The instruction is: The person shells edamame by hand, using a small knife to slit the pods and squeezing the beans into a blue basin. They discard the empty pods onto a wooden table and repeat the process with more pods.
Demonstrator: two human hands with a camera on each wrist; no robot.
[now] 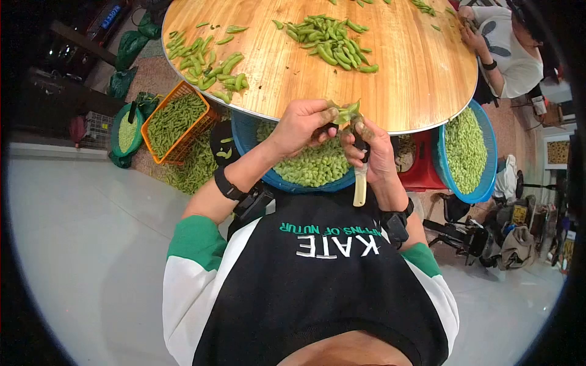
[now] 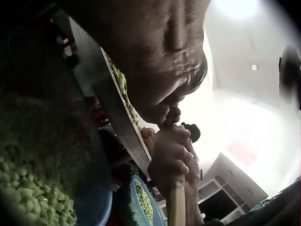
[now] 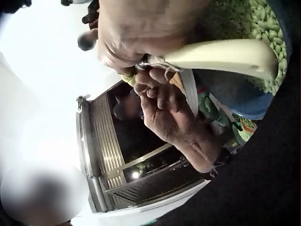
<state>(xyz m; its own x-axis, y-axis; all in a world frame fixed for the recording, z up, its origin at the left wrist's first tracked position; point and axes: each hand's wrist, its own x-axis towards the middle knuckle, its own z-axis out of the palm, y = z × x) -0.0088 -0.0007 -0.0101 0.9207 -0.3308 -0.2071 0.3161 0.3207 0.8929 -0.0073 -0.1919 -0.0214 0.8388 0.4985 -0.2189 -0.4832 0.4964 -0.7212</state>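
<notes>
Above the near edge of the table, my left hand (image 1: 303, 127) pinches a green pod (image 1: 348, 113) between thumb and fingers. Close beside it on the right, my right hand (image 1: 373, 149) grips a knife, its cream handle (image 1: 360, 188) pointing down toward my body; the blade cannot be made out. In the left wrist view my left hand (image 2: 162, 61) fills the top, with my right hand (image 2: 171, 157) beyond it. The right wrist view has the handle (image 3: 225, 56) under my right hand (image 3: 146, 30), and my left hand (image 3: 171, 113) facing it. Below both hands lie shelled beans (image 1: 311, 163).
Pods in piles (image 1: 332, 43) lie on the round wooden table (image 1: 268, 79). Under its edge stand a blue basket (image 1: 244, 137), an orange crate of pods (image 1: 177, 125), a green basin (image 1: 127, 131) and another blue basket of beans (image 1: 467, 152). Another person (image 1: 510, 49) sits at the right.
</notes>
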